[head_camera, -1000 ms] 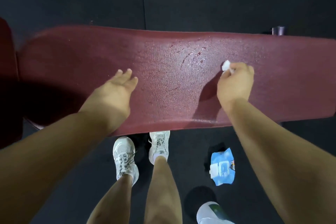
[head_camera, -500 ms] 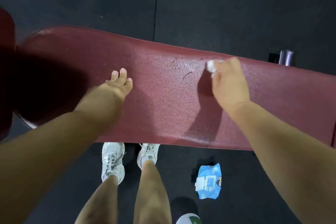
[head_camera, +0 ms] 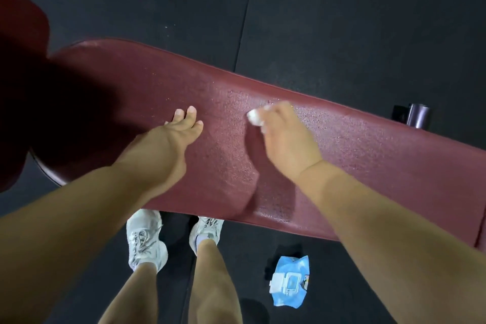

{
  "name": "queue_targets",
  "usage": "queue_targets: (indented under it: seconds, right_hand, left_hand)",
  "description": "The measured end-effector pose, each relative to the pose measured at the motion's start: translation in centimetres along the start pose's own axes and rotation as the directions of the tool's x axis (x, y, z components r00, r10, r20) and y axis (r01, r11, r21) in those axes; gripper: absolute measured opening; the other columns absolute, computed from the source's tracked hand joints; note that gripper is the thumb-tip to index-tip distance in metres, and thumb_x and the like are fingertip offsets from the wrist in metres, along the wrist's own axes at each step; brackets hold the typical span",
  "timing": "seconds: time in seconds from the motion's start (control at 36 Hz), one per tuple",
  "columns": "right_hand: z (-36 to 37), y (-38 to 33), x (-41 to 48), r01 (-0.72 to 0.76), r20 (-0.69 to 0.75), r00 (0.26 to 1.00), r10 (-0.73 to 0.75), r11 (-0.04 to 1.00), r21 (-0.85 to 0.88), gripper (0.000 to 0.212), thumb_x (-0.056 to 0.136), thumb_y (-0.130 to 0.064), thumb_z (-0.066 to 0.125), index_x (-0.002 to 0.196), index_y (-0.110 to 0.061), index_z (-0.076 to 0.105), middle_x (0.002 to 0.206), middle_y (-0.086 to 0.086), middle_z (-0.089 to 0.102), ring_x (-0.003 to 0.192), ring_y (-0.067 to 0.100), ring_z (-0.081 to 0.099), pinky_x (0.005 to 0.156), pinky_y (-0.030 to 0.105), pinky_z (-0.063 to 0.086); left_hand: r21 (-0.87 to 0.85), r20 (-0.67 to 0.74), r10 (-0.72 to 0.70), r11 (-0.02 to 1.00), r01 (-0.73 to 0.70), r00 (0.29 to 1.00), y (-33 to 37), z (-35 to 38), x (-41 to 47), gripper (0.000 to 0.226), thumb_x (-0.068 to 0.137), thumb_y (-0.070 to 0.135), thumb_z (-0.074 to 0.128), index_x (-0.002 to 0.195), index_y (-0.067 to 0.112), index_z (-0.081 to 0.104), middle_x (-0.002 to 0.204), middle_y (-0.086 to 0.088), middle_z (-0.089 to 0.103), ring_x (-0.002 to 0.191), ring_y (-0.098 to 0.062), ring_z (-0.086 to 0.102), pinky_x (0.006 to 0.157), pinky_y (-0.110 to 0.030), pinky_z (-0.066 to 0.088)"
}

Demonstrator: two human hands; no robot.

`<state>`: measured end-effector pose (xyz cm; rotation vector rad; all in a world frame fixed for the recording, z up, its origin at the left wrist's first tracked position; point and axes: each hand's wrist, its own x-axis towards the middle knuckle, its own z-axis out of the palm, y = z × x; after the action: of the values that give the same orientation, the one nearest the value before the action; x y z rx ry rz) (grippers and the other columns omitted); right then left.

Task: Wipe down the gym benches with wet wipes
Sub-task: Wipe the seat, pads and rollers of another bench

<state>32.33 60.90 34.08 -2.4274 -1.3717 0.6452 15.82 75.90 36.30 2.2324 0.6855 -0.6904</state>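
While the right hand [head_camera: 285, 137] clutches a balled white wipe [head_camera: 254, 116] against the maroon bench pad [head_camera: 381, 166], the left hand [head_camera: 181, 129] rests flat and relaxed alongside, and the pad's long axis runs left-right, its shadowed left stretch nearer the left hand.

L hand [head_camera: 181, 126] flat, fingers straight, arm extended fwd; R hand [head_camera: 284, 134] curled in a closed grip, arm extended

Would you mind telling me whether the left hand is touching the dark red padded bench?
Touching. The head view shows the left hand resting flat on the dark red padded bench, fingers spread on its surface.
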Motion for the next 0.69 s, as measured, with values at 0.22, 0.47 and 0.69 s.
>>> queue_targets:
  seconds: [0.22,0.47,0.69]
  right_hand:
    - [-1.5,0.9,3.4,-0.632,-0.237,0.734,0.637,0.768,0.106,0.031,0.095,-0.004,0.040,0.121,-0.004,0.057,0.124,0.014,0.044,0.092,0.022,0.051,0.072,0.013,0.028]
    - [3.2,-9.3,6.5,-0.073,0.031,0.997,0.069,0.987,0.143,0.023,0.096,-0.007,0.039,0.102,-0.021,0.056,0.093,-0.006,0.035,0.077,0.011,0.039,0.076,0.021,0.030]
    - [-1.9,-1.5,5.3,-0.533,-0.152,0.839,0.523,0.845,-0.038,0.020,0.086,-0.002,0.042,0.078,-0.011,0.057,0.089,0.017,0.059,0.081,0.032,0.052,0.061,0.029,0.031]
  left_hand:
    - [-0.040,-0.208,0.041,0.998,-0.050,0.977,-2.2,-0.1,-0.5,0.068,0.081,-0.014,0.041,0.144,0.013,0.035,0.156,-0.002,0.016,0.141,-0.006,0.013,0.115,-0.023,0.014]
    - [0.071,-0.148,-0.121,0.989,0.133,0.981,-6.1,-3.3,-2.4,0.073,0.083,-0.010,0.035,0.149,0.015,0.019,0.159,0.002,-0.003,0.146,-0.015,0.003,0.114,-0.031,0.022]
    - [0.033,-0.109,-0.104,0.994,0.108,0.989,-6.4,-2.8,-2.0,0.071,0.083,-0.014,0.033,0.148,0.012,0.020,0.158,-0.005,-0.006,0.146,-0.023,-0.002,0.116,-0.032,0.010]
